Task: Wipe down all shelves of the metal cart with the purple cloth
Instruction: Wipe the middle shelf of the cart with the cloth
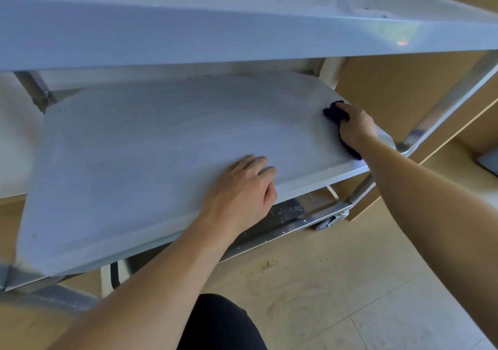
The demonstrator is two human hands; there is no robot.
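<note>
The metal cart fills the view, with its top shelf (242, 34) overhead and its middle shelf (151, 145) in front of me. My right hand (357, 126) grips the dark purple cloth (334, 111) at the middle shelf's right end, pressed on the surface. A fold of the cloth hangs out under my wrist by the front rim. My left hand (242, 190) rests on the front edge of the middle shelf, with its fingers lying on top of the surface and holding nothing. The bottom shelf (285, 216) shows below, speckled with crumbs.
A caster wheel (332, 221) sits under the cart's right front corner. An upright post (442, 107) rises at the right. Tan wooden panels stand behind and to the right. The pale floor (336, 282) lies below, and my dark-clothed knee (221, 322) is at the bottom.
</note>
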